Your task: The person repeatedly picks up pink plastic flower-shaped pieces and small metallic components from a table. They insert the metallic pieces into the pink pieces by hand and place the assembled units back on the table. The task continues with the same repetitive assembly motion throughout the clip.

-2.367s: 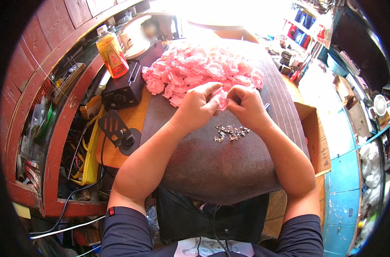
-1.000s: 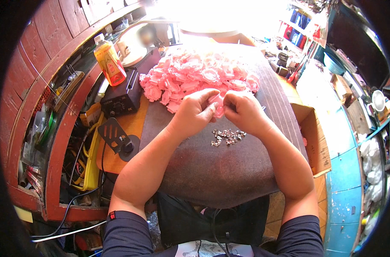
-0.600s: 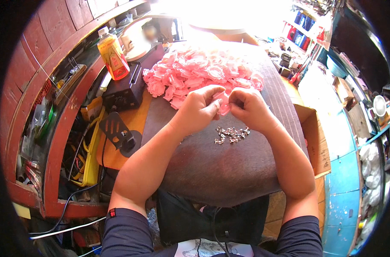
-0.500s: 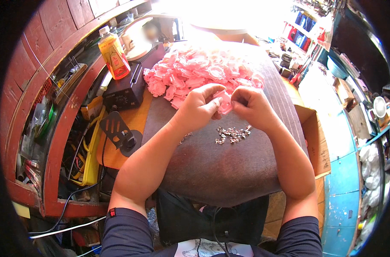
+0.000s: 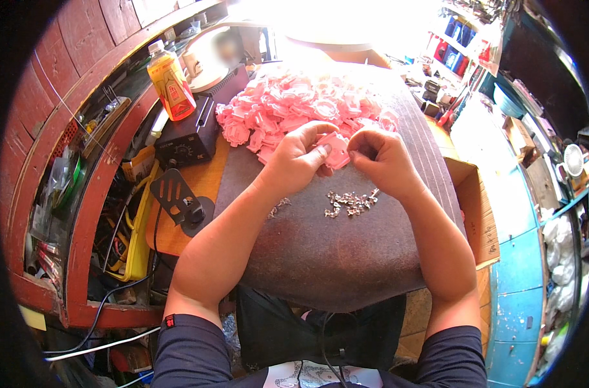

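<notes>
A small pink plastic piece point(image 5: 335, 151) is pinched between the thumb and fingers of my left hand point(image 5: 299, 158). Close by its right edge, my right hand point(image 5: 383, 160) is closed in a pinch; whatever lies between those fingertips is too small or hidden to make out. Beyond both hands rises a large heap of similar pink pieces point(image 5: 294, 97). Nearer to me, below the hands, lies a little pile of shiny metal parts point(image 5: 352, 203). A few more metal bits point(image 5: 280, 205) show beside my left forearm. All of this rests on a dark brown covered work surface point(image 5: 333, 258).
On the left stand a black box-shaped device point(image 5: 185, 139) with an orange drink bottle point(image 5: 171, 81) on top, and a black metal stand point(image 5: 181, 200). An open cardboard box point(image 5: 479, 213) sits right of the work surface. Red wooden shelving point(image 5: 81, 258) runs along the left.
The pink piece has turned to show more of its face, and my left hand has shifted slightly left and up. My right hand stays nearly in place, a bit apart from the piece.
</notes>
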Motion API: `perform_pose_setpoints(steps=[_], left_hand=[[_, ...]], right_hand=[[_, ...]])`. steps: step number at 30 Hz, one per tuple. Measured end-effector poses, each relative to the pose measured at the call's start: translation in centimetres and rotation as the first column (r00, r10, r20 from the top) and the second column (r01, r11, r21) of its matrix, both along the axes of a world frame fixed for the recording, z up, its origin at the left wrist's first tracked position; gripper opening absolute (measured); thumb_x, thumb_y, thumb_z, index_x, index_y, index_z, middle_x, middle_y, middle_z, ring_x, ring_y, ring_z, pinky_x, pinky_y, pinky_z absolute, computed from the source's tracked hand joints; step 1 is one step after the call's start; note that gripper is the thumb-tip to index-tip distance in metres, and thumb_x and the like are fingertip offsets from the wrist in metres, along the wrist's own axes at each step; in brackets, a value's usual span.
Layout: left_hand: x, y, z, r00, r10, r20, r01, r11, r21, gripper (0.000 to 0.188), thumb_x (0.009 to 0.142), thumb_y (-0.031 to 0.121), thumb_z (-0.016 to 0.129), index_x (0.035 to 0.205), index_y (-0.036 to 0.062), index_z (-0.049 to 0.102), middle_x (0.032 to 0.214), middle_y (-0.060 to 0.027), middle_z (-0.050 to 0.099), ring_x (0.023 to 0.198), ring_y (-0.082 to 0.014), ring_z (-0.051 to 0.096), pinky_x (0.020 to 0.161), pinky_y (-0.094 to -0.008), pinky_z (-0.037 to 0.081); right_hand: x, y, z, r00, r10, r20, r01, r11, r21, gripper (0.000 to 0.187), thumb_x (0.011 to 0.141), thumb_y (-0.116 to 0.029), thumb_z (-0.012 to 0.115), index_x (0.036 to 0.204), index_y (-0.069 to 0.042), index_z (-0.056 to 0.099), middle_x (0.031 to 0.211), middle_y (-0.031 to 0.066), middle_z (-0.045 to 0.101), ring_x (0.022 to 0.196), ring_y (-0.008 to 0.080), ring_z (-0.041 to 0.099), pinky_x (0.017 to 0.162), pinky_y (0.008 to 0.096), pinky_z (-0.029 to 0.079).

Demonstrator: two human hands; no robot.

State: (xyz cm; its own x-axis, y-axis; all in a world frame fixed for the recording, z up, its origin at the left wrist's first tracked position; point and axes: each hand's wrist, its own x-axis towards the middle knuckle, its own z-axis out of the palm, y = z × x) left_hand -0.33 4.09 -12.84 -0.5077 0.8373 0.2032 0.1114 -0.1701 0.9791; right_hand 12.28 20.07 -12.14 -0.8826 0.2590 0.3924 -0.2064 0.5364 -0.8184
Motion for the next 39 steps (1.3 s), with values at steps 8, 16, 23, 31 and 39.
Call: perform_pose_setpoints(steps=[8,16,23,31,39], left_hand=[[0.5,0.0,0.0,0.991,0.031,-0.132,-0.024,0.998,0.052,0.033,0.095,-0.001,0.057,0.128,0.0003,0.054,0.111,-0.0065,0.063,0.087,-0.0111,0.065,0.072,-0.0256,0.057],[0.6,0.0,-0.6,0.964,0.059,-0.259,-0.045,0.997,0.059,0.040,0.088,-0.010,0.054,0.127,0.0001,0.056,0.111,-0.0066,0.063,0.086,-0.0113,0.066,0.071,-0.0256,0.057],[-0.1,0.1,0.0,0.789,0.320,-0.524,-0.355,0.934,0.036,0.034,0.086,0.002,0.061,0.119,-0.0029,0.061,0.102,-0.0123,0.069,0.083,-0.0129,0.066,0.072,-0.0279,0.054],[-1.3,0.3,-0.6,0.765,0.389,-0.514,-0.407,0.910,0.083,0.037,0.086,0.007,0.063,0.121,-0.0057,0.061,0.099,-0.0143,0.071,0.083,-0.0132,0.066,0.073,-0.0278,0.054],[-1.3,0.1,-0.8,0.734,0.419,-0.534,-0.416,0.899,0.133,0.038,0.086,0.012,0.065,0.120,-0.0054,0.062,0.101,-0.0176,0.071,0.088,-0.0198,0.068,0.079,-0.0316,0.054]], right_hand=[[0.1,-0.8,0.6,0.992,-0.111,-0.054,0.120,0.970,0.209,0.008,0.075,-0.005,0.068,0.080,-0.001,0.064,0.065,0.0078,0.059,0.059,0.0147,0.056,0.059,0.0304,0.047],[-0.2,-1.0,0.2,0.986,-0.139,-0.097,0.164,0.922,0.350,0.008,0.074,-0.007,0.068,0.078,-0.001,0.063,0.067,0.0119,0.061,0.060,0.0217,0.060,0.061,0.0335,0.049],[-0.6,0.7,-0.6,0.998,-0.016,0.065,0.014,0.999,0.030,0.013,0.075,-0.008,0.066,0.084,0.001,0.068,0.068,0.0102,0.063,0.063,0.0134,0.059,0.063,0.0324,0.050],[-0.8,2.7,-1.4,0.957,-0.169,0.234,0.070,0.921,0.382,0.014,0.074,-0.005,0.064,0.085,0.002,0.068,0.074,0.0173,0.068,0.071,0.0237,0.068,0.070,0.0358,0.053],[-0.7,0.4,-0.8,0.942,0.160,0.295,-0.273,0.878,0.392,0.011,0.073,-0.002,0.068,0.084,0.000,0.066,0.077,0.0143,0.068,0.071,0.0238,0.067,0.069,0.0355,0.053]])
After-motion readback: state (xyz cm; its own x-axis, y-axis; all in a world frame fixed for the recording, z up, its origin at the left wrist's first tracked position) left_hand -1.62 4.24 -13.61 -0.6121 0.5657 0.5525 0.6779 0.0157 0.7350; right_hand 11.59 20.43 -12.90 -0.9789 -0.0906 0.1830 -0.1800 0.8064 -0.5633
